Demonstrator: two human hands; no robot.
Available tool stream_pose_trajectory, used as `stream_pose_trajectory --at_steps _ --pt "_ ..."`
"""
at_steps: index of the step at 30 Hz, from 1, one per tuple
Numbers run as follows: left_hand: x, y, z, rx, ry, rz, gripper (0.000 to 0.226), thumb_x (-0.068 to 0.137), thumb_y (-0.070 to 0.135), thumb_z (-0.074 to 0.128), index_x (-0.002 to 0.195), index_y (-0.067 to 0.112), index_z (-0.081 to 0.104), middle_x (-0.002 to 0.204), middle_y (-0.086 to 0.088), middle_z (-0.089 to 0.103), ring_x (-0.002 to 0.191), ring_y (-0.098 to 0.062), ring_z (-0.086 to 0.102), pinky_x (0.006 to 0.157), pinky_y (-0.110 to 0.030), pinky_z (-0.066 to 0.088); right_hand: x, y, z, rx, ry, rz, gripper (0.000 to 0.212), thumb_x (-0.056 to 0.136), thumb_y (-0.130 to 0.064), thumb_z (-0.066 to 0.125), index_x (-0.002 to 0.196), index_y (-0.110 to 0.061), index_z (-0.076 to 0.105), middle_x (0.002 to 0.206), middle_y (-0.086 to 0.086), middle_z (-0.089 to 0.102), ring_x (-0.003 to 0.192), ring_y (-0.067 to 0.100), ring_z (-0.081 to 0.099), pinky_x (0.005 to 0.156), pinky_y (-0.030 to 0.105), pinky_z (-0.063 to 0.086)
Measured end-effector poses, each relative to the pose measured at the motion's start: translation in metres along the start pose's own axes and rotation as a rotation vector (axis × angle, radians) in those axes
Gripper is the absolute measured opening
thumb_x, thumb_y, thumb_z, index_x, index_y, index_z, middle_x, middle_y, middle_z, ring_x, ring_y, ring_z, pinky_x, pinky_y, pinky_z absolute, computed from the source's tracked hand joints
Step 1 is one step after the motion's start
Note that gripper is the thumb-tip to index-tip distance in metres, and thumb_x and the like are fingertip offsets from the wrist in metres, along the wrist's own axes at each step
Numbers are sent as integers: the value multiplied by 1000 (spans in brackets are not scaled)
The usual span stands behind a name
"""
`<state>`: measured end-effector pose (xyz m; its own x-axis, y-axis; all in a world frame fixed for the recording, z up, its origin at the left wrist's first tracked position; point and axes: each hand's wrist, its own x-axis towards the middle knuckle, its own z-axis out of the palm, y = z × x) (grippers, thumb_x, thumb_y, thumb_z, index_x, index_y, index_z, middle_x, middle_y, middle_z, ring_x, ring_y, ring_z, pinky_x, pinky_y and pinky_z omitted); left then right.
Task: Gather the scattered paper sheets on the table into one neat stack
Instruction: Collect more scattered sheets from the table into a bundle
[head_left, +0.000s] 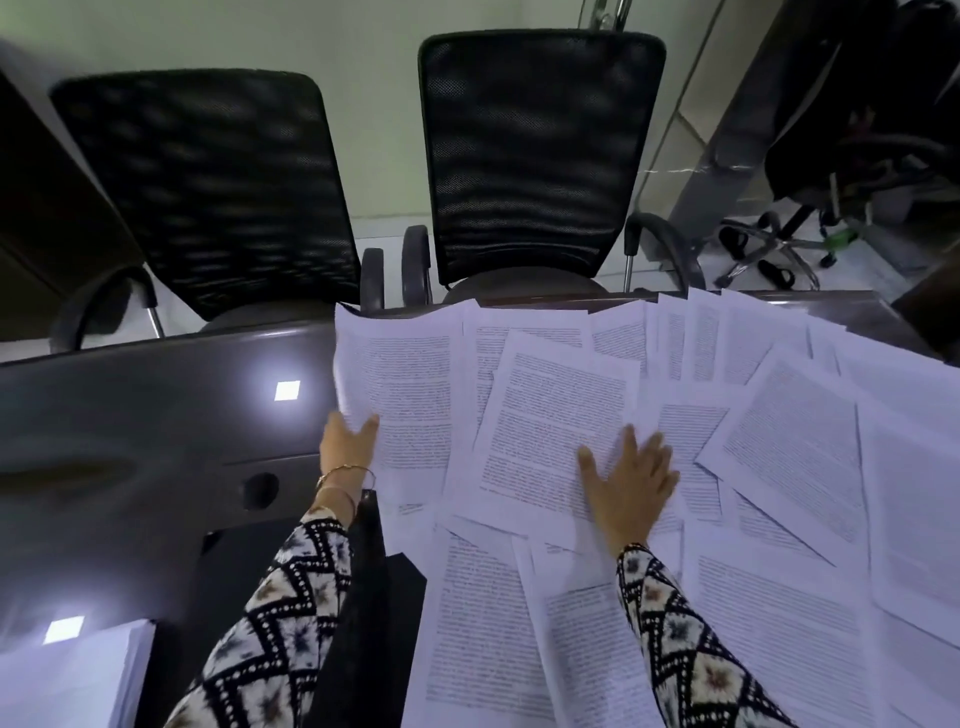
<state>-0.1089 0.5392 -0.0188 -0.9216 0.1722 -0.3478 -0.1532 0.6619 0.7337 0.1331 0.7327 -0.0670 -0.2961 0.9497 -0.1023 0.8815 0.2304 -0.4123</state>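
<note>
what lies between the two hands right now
Only printed paper: the curled bundle gripped by the left hand, then a tilted sheet that the right hand presses flat. No bare table shows there in the head view.

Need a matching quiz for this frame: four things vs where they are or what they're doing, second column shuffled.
1 left hand
2 right hand
3 paper stack
4 mesh chairs

A flat, fingers spread, on scattered sheets
B near-left corner of table
C beyond the table's far edge
D grips edge of a lifted sheet

Pairs: 1-D, 2-A, 3-B, 4-C
</note>
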Motion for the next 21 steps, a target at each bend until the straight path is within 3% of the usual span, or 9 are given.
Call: stream_pose_trajectory --at_steps 3,5,7,10,12,14,16,19,21 --pt "-9 12 16 72 -86 128 15 88 4 56 98 -6 60 89 -15 54 85 -22 51 70 -28 36 -12 -19 10 -24 -43 -138 99 76 -84 17 153 -24 27 163 12 10 151 32 7 121 47 3" --pt "-12 18 28 57 -128 95 25 87 7 56 105 -10 59 89 -18 56 85 -25 55 69 -30 37 -22 -38 19 -32 -89 -216 111 67 -92 0 154 -27 25 163 11 9 151 31 7 120 46 5" --pt "-16 21 30 -114 -147 -30 49 79 30 62 116 -1 55 98 -18 61 91 -32 60 76 -36 45 -29 -55 25 -57 -143 -266 113 63 -92 -5 154 -30 23 164 9 8 151 31 7 119 47 7" --pt "-4 9 26 -464 -222 -222 91 53 84 57 109 13 62 98 -8 69 88 -28 66 83 -41 54 -20 -63 19 -112 -154 -323 103 67 -85 6 150 -31 33 162 8 19 147 31 20 113 50 18" --pt "1 5 21 -646 -410 -305 98 47 92 54 111 19 66 107 -10 70 98 -30 67 92 -47 51 -11 -56 15 -160 -161 -315 114 60 -92 -3 152 -31 26 163 8 13 149 29 16 114 53 14" --pt "-6 12 17 -589 -465 -215 86 48 83 65 106 19 69 107 -9 71 98 -29 67 92 -46 51 -9 -49 15 -168 -178 -290 127 50 -94 -21 155 -31 14 164 7 2 151 29 4 117 57 4" --pt "-8 18 22 -471 -434 -111 76 46 61 80 104 13 68 106 -13 71 98 -31 67 92 -47 52 -14 -53 15 -161 -203 -329 126 50 -92 -24 156 -31 10 164 7 -1 151 29 0 117 58 1" --pt "-4 13 42 -411 -470 -176 80 38 28 91 106 -4 64 109 -25 67 99 -42 65 89 -55 51 -23 -59 15 -116 -246 -432 103 70 -87 -1 155 -31 10 164 5 4 151 26 5 118 56 2" --pt "-5 12 43 -302 -382 -188 68 49 22 91 103 -8 63 106 -20 67 96 -35 64 91 -46 51 -24 -53 15 -39 -231 -454 93 79 -81 13 156 -29 8 164 3 6 151 22 7 119 52 1"
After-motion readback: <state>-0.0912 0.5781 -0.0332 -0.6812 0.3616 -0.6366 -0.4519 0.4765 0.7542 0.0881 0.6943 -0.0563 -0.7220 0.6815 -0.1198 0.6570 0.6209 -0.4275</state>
